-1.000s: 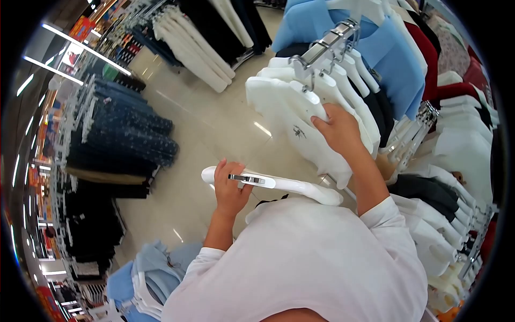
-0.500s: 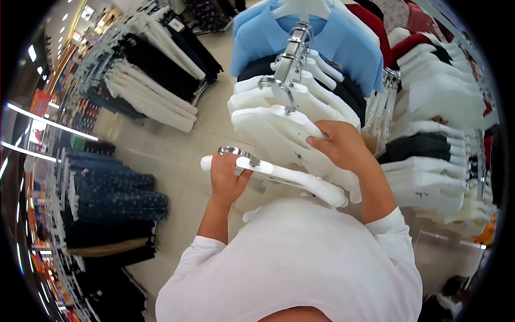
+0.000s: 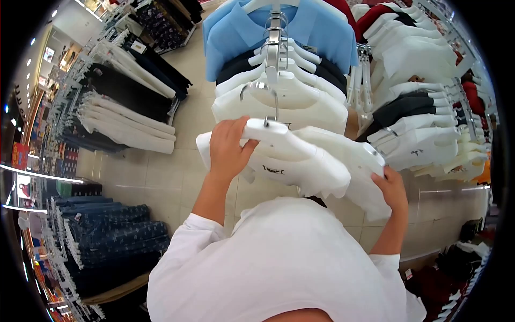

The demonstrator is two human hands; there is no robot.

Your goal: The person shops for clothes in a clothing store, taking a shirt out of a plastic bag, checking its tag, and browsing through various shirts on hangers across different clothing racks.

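Note:
My left hand [image 3: 229, 147] is wrapped around the left shoulder of a white hanger [image 3: 266, 129] that carries a white shirt [image 3: 300, 170] with a small dark emblem. Its metal hook reaches up to the front end of the chrome rail [image 3: 273, 51]; I cannot tell whether it rests on it. To the right, my right hand [image 3: 391, 188] grips a second white shirt [image 3: 351, 166] on a hanger near its neck, tilted, with the metal hook [image 3: 389, 140] pointing up and right. This shirt lies partly behind the first one.
Behind, white shirts [image 3: 322, 110], dark garments and a blue collared shirt [image 3: 316, 37] hang on the same rail. Another rack of white and dark tops [image 3: 418, 110] stands at right. Trousers [image 3: 126, 126] and denim garments [image 3: 112, 231] hang at left above the tiled floor [image 3: 161, 182].
My left hand has risen toward the rail's end, gripping a hanger with a shirt. My right hand has moved right and down, now with another hangered shirt away from the rail.

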